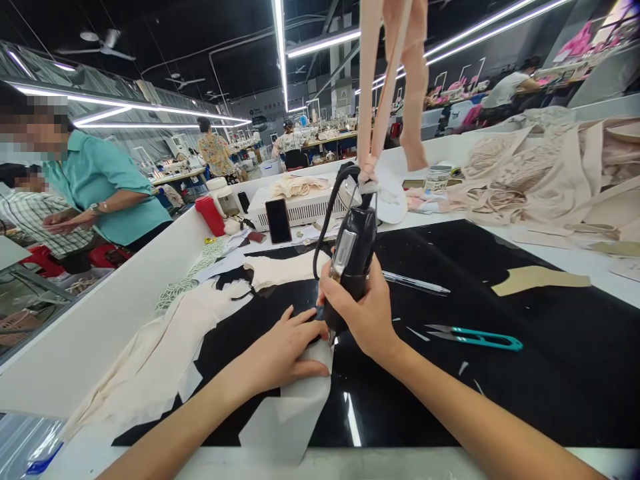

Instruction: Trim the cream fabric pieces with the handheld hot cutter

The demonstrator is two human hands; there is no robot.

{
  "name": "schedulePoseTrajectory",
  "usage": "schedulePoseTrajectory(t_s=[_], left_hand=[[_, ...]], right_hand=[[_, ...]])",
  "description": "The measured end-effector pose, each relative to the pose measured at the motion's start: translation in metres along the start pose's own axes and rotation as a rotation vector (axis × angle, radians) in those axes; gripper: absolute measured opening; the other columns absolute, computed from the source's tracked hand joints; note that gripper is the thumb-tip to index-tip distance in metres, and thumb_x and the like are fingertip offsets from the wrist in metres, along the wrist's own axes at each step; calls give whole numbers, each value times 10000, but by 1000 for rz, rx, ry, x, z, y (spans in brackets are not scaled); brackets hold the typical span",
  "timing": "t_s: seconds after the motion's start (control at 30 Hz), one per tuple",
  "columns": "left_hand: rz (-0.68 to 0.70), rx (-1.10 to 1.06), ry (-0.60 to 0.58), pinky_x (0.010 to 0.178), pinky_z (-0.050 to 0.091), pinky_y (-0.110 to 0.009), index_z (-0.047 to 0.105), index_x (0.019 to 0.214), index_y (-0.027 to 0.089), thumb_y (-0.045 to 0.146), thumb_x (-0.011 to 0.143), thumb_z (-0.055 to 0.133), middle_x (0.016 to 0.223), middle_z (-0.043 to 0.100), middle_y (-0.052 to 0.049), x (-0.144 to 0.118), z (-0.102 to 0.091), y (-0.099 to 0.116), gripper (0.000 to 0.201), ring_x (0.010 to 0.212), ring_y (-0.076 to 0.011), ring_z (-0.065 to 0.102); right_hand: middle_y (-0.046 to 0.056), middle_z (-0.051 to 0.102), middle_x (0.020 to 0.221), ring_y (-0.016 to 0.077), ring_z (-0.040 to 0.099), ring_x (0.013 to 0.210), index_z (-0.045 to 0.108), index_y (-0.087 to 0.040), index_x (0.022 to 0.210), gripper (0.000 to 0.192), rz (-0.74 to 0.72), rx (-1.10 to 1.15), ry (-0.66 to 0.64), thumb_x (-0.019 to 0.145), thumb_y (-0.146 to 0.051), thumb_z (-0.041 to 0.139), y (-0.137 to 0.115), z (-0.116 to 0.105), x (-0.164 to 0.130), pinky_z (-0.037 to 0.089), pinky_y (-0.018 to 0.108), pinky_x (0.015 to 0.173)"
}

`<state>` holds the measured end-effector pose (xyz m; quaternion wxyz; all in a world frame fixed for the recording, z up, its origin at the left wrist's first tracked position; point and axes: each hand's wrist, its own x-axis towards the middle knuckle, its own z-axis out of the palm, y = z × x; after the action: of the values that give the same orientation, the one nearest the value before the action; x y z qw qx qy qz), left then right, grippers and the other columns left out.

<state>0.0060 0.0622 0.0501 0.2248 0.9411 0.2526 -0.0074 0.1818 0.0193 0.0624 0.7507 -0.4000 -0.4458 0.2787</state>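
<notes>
My right hand point(363, 310) is wrapped around a black corded handheld electric fabric cutter point(354, 243), held upright at the middle of the black board. Knotted pale fabric strips point(373, 100) run up from its top. Its lower tip meets the edge of a pale cream fabric piece point(300, 407). Pressed on that piece, just left of the tip, lies my left hand point(287, 350), its fingers spread and flat. The exact contact between tip and fabric is partly hidden by my fingers.
Teal-handled thread snips point(480, 338) and a pen point(417, 283) lie right of the cutter on the black board point(560, 373). Cream fabric point(165, 340) is heaped left; more fabric point(550, 173) is piled right. A phone point(278, 221) stands behind. A person in teal point(117, 180) is at left.
</notes>
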Motion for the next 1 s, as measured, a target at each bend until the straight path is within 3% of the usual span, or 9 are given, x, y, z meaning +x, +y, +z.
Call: schedulePoseTrajectory(t_s=[0.3,0.5,0.7,1.0], left_hand=[[57,26,-7,1391,238,-675,692,1309,245,332,973,910,1596,637,-133,0,1,-6,410,1642,-358,438],[23,47,-24,1361,198,-774,673,1222,256,344,962,924,1427,725,-76,1,-3,-1,372,1540,-342,560],[-24,13,-74,1377,151,-771,658,1216,260,328,967,919,1477,725,-47,0,-6,2,367,1678,-353,389],[-26,-5,-72,1371,150,-781,644,1169,261,337,948,937,1507,714,-51,2,-9,5,375,1628,-322,466]], right_hand=[[-34,638,844,173,592,676,554,-297,960,309,-5,2,-46,813,-358,817,0,10,-6,574,349,611],[-55,653,837,154,623,622,551,-297,990,321,-13,2,-1,828,-372,819,-3,1,1,579,338,591],[-85,660,772,140,634,550,562,-293,996,334,0,23,16,816,-398,824,-4,-4,5,595,330,562],[-73,675,776,157,649,570,550,-296,975,315,9,-18,18,816,-393,803,-3,-3,2,576,353,586]])
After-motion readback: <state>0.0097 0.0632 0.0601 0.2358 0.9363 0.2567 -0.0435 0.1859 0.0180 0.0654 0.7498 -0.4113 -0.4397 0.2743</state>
